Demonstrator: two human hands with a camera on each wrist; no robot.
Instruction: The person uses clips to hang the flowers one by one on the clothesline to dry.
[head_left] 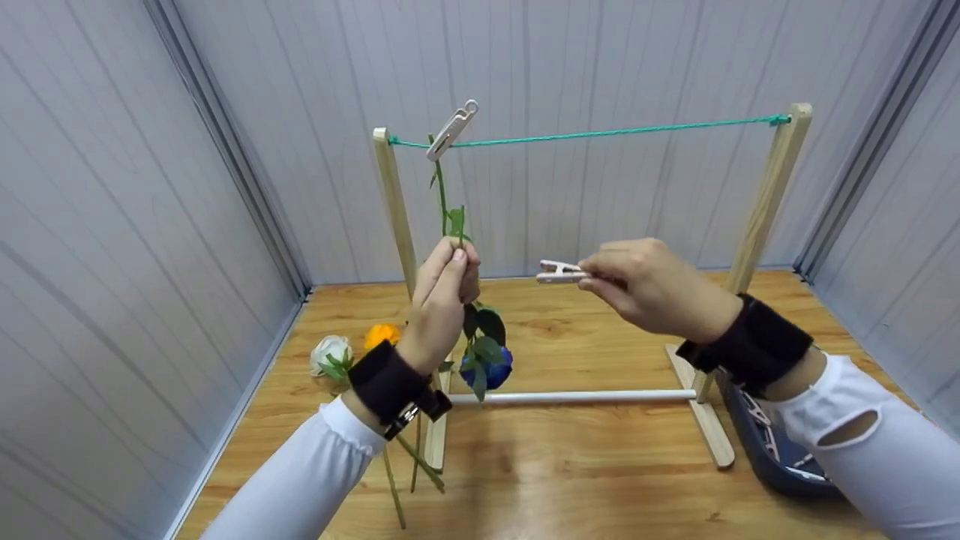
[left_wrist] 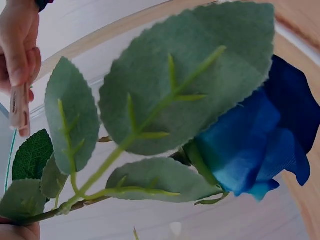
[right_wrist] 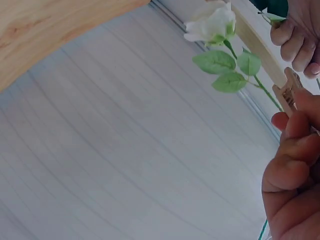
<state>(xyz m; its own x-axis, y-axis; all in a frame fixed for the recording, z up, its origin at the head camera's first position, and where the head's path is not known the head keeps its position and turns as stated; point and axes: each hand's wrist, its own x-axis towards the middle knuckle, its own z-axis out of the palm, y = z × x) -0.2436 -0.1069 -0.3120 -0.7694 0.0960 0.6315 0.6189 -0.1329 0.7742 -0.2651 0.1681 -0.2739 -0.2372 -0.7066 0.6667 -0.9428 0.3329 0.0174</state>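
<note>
My left hand point(head_left: 442, 292) grips the green stem of a blue rose point(head_left: 491, 367), its bloom hanging down and the cut end poking up above the thumb. In the left wrist view the leaves point(left_wrist: 165, 100) and blue petals point(left_wrist: 250, 145) fill the frame. To the right, my right hand point(head_left: 660, 289) pinches a pale clothespin point(head_left: 559, 273) by its rear end, its jaws parted and pointing left. A second clothespin point(head_left: 452, 131) clamps another stem point(head_left: 441, 187) to the green line point(head_left: 600, 135); the lower part of that stem passes behind my left hand.
The line spans two wooden posts point(head_left: 765, 202), joined below by a white rod point(head_left: 585, 395). A white rose point(head_left: 330, 354) and an orange flower point(head_left: 381, 335) are at the left, with loose stems near my left wrist. A dark bin point(head_left: 757, 457) at the right contains several clothespins.
</note>
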